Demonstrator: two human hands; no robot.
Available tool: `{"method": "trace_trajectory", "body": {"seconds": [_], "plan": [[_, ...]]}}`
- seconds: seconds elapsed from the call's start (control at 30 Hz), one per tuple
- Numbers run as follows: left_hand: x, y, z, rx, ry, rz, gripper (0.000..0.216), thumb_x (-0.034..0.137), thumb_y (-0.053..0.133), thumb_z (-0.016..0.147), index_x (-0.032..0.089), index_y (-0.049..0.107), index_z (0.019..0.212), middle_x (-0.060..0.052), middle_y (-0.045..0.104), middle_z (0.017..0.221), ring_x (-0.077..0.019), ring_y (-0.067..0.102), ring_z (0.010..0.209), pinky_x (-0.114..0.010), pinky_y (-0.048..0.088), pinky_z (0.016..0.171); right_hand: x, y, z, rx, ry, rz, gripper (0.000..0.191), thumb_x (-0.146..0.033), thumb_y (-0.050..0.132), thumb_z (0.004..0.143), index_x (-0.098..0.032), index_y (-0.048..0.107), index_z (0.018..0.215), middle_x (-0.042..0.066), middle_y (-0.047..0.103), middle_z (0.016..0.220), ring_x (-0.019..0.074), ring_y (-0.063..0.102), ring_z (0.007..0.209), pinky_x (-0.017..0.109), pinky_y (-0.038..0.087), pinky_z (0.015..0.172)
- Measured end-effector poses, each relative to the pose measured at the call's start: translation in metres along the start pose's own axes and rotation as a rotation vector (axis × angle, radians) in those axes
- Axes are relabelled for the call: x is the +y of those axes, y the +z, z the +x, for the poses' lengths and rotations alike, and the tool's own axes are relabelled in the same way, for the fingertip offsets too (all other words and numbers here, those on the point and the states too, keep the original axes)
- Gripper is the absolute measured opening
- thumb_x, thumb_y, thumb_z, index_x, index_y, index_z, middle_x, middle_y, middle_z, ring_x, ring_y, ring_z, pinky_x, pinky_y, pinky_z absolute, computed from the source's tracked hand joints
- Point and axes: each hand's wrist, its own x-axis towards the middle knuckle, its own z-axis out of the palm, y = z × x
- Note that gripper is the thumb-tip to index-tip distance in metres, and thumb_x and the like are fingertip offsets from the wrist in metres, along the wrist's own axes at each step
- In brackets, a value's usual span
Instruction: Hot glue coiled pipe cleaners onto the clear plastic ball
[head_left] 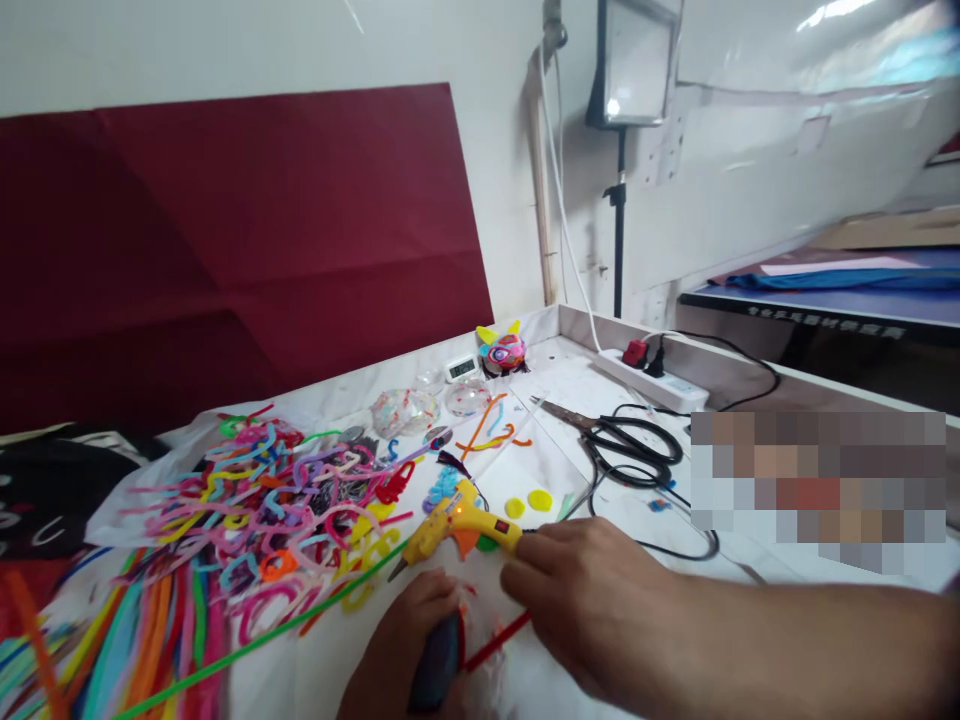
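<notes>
My left hand (409,650) is at the bottom centre, curled round a dark blue-grey object (437,662) whose kind I cannot make out. My right hand (592,600) reaches in from the right, fingers closed near a red pipe cleaner (496,640) that runs between the two hands. A yellow hot glue gun (459,522) with a lit red lamp lies just above both hands, nozzle pointing down-left. A long green pipe cleaner (285,630) stretches from the gun area to the lower left.
A heap of curled coloured pipe cleaners (277,500) covers the left of the white table (570,370). Black scissors (622,440), a power strip (652,375), a small clock (461,368), a colourful ball (504,352), clear domes (405,410) and yellow discs (528,503) lie behind.
</notes>
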Motion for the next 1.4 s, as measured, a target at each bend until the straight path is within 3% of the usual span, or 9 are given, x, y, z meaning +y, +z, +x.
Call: {"method": "trace_trajectory", "body": {"seconds": [0.1,0.23,0.33,0.5,0.73,0.93,1.1,1.3,1.4], "plan": [[0.002,-0.002,-0.002,-0.027,0.027,0.019,0.038,0.027,0.060,0.085,0.026,0.054,0.122,-0.006,0.066,0.122,-0.0215,0.065,0.114,-0.029,0.054,0.098,0.015,0.015,-0.009,-0.070,0.116,0.075,0.015,-0.023,0.045,0.092,-0.019,0.059,0.092,0.004,0.065,0.088,0.0170,0.058,0.076,0.031,0.045,0.068],[0.014,-0.004,-0.003,-0.077,-0.028,-0.023,0.038,0.026,0.058,0.084,0.025,0.050,0.122,-0.008,0.061,0.126,-0.0232,0.061,0.118,-0.035,0.053,0.100,0.020,0.021,-0.011,-0.106,0.129,0.155,0.024,-0.029,0.042,0.096,-0.017,0.061,0.103,0.009,0.064,0.100,0.0220,0.058,0.094,0.038,0.047,0.084],[0.020,-0.003,-0.003,-0.101,-0.074,-0.073,0.039,0.024,0.055,0.085,0.026,0.048,0.124,-0.008,0.057,0.131,-0.0236,0.054,0.125,-0.040,0.048,0.105,0.019,0.019,-0.010,-0.103,0.103,0.201,0.030,-0.027,0.036,0.099,-0.015,0.063,0.101,0.012,0.063,0.103,0.0244,0.057,0.099,0.043,0.045,0.089],[0.024,-0.004,-0.002,-0.148,-0.099,-0.117,0.042,0.020,0.053,0.086,0.027,0.044,0.127,-0.008,0.053,0.132,-0.0224,0.050,0.128,-0.041,0.042,0.109,0.029,0.016,-0.011,-0.083,0.055,0.196,0.030,-0.021,0.036,0.098,-0.015,0.065,0.103,0.011,0.066,0.095,0.0241,0.059,0.089,0.043,0.046,0.082],[0.027,-0.004,-0.002,-0.142,-0.179,-0.163,0.048,0.023,0.053,0.084,0.027,0.040,0.130,-0.008,0.051,0.134,-0.0242,0.049,0.127,-0.042,0.041,0.109,0.050,0.016,-0.009,-0.001,0.155,0.153,0.027,-0.015,0.041,0.093,-0.017,0.067,0.100,0.013,0.070,0.103,0.0244,0.065,0.091,0.040,0.051,0.080],[0.028,-0.003,-0.004,-0.141,-0.214,-0.188,0.050,0.027,0.056,0.085,0.027,0.038,0.132,-0.009,0.051,0.134,-0.0257,0.051,0.125,-0.043,0.043,0.106,0.046,0.026,0.016,-0.098,0.157,0.144,0.024,-0.023,0.048,0.094,-0.017,0.065,0.110,0.010,0.068,0.106,0.0222,0.063,0.097,0.036,0.050,0.087],[0.026,-0.005,-0.003,-0.153,-0.226,-0.255,0.052,0.029,0.058,0.084,0.026,0.038,0.132,-0.008,0.050,0.135,-0.0256,0.050,0.126,-0.042,0.042,0.107,0.041,0.034,0.047,-0.223,0.226,0.065,0.027,-0.022,0.053,0.090,-0.013,0.063,0.114,0.011,0.066,0.101,0.0230,0.064,0.091,0.038,0.052,0.080],[0.025,-0.008,-0.001,-0.175,-0.195,-0.306,0.053,0.033,0.065,0.082,0.026,0.039,0.128,-0.008,0.053,0.131,-0.0263,0.051,0.124,-0.042,0.043,0.105,0.043,0.037,0.066,-0.378,0.345,-0.011,0.027,-0.039,0.058,0.093,-0.016,0.062,0.107,0.005,0.066,0.104,0.0166,0.064,0.089,0.038,0.054,0.080],[0.024,-0.007,0.000,-0.176,-0.182,-0.313,0.060,0.032,0.068,0.079,0.026,0.037,0.130,-0.009,0.051,0.133,-0.0273,0.050,0.125,-0.043,0.042,0.106,0.043,0.035,0.066,-0.377,0.357,0.001,0.023,-0.035,0.059,0.091,-0.015,0.063,0.101,0.005,0.067,0.096,0.0167,0.063,0.083,0.035,0.052,0.076]]}}
